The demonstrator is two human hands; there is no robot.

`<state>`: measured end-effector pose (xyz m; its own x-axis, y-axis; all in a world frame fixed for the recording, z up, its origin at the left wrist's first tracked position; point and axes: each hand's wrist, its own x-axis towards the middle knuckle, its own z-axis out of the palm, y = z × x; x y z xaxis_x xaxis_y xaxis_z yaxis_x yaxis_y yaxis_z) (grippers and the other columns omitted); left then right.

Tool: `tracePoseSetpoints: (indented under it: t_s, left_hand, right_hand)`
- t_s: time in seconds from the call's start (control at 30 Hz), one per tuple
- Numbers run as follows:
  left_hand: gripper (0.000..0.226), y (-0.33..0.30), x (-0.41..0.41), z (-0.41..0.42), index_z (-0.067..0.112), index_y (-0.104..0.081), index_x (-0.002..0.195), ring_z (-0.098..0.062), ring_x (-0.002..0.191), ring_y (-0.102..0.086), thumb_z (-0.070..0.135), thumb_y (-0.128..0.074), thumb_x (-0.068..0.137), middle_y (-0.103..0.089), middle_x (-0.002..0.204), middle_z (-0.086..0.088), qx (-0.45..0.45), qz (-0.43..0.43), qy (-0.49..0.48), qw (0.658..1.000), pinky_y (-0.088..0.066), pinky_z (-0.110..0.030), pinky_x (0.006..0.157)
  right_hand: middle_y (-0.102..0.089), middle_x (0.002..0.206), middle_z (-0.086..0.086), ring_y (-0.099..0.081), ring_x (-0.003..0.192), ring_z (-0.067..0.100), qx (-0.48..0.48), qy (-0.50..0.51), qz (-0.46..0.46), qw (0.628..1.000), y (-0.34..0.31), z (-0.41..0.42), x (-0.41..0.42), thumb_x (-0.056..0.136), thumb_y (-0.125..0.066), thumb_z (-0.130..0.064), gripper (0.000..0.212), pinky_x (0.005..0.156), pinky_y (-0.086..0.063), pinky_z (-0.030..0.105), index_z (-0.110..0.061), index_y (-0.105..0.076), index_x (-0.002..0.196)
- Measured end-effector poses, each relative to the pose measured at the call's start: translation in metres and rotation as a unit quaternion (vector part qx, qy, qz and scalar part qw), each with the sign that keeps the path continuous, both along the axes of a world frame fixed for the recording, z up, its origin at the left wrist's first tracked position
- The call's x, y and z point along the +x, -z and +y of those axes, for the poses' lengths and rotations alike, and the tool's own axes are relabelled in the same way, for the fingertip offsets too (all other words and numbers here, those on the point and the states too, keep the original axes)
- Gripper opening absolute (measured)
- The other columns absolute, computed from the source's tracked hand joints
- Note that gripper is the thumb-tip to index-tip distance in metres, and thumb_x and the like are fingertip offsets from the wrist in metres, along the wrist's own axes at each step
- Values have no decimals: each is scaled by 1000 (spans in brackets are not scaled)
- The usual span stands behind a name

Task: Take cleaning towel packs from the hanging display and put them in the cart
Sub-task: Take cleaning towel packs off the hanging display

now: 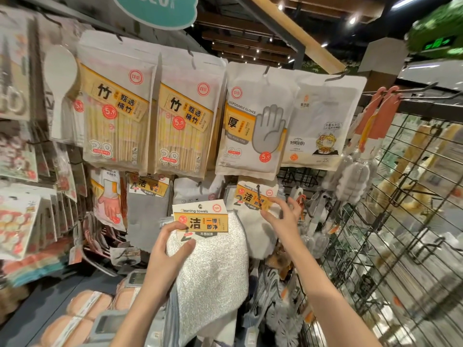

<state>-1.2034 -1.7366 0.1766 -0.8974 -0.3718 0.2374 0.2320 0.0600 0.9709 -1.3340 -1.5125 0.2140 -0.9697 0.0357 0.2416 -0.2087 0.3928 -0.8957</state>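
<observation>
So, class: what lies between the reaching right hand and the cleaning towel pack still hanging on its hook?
Nothing in the head view: the open right hand has its fingertips at the label of the hanging towel pack.

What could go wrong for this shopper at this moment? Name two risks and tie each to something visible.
1. The left hand pinches the loose towel pack only near its card; the hanging cloth might slip or snag the goods below.
2. The right hand reaches with spread fingers for the hanging towel pack; pulling it askew could tear the card on its hook or disturb neighbouring packs.
</observation>
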Motion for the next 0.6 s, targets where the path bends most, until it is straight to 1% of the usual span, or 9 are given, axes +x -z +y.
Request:
tracePoseSetpoints:
  t_s: [0.07,0.1,0.17,0.2,0.27,0.33,0.43,0.47,0.6]
  left_hand:
    - [29,-1,0,5,28,-57,104,10,107,-47,9,-66,84,-56,119,20,-1,1,5,1000,-36,-14,79]
    - [29,-2,0,7,29,-56,104,10,108,-46,9,-66,84,-55,119,20,-1,1,8,1000,-36,-14,79]
    - [30,-5,0,13,30,-57,105,10,110,-45,10,-67,84,-55,120,22,0,3,17,1000,-36,-14,79]
    - [31,-6,1,16,31,-57,106,12,108,-46,11,-67,85,-55,119,24,3,4,24,1000,-36,-14,79]
    - [32,-8,3,20,32,-57,108,21,101,-47,11,-67,85,-56,114,31,5,9,41,999,-35,-12,77]
    - [35,-10,5,25,34,-57,109,25,96,-48,10,-66,85,-56,111,35,3,18,51,999,-36,-10,76]
    - [42,-9,7,27,34,-57,115,21,99,-51,7,-65,85,-56,118,26,6,30,55,998,-39,0,71]
    - [45,-8,8,28,35,-56,119,20,101,-51,6,-65,85,-55,120,25,6,32,59,998,-39,1,72]
    - [59,-6,9,29,39,-48,130,16,108,-51,5,-64,85,-50,128,26,29,41,64,997,-43,-6,77]
  right_hand:
    - [-20,138,-6,-20,133,10,6,-38,3,999,-3,-6,17,85,-67,-21,33,101,-19,8,-22,-60,117]
    - [-24,137,-7,-23,133,10,16,-62,6,998,-4,-10,23,86,-66,-24,33,105,-20,12,-23,-59,119]
    - [-30,141,-7,-27,135,12,38,-111,3,993,-7,-19,34,86,-64,-31,39,111,-21,25,-27,-55,124]
    - [-31,142,-6,-29,133,11,43,-132,-6,990,-10,-24,39,87,-64,-33,43,109,-23,25,-27,-52,128]
    - [-34,140,-7,-32,130,8,49,-152,-16,987,-13,-31,46,86,-64,-33,50,103,-24,19,-25,-48,133]
    - [-37,135,-7,-34,125,4,62,-145,-9,988,-15,-33,49,85,-66,-34,56,99,-23,15,-22,-45,135]
    - [-42,132,-5,-38,117,2,51,-117,-2,992,-17,-34,52,81,-72,-31,61,93,-26,12,-19,-47,136]
    - [-43,131,-4,-38,117,2,45,-110,-3,993,-16,-34,53,80,-73,-30,63,93,-26,11,-19,-47,136]
    - [-43,129,-7,-39,118,1,26,-108,9,994,-15,-35,61,77,-77,-22,63,95,-26,11,-22,-48,133]
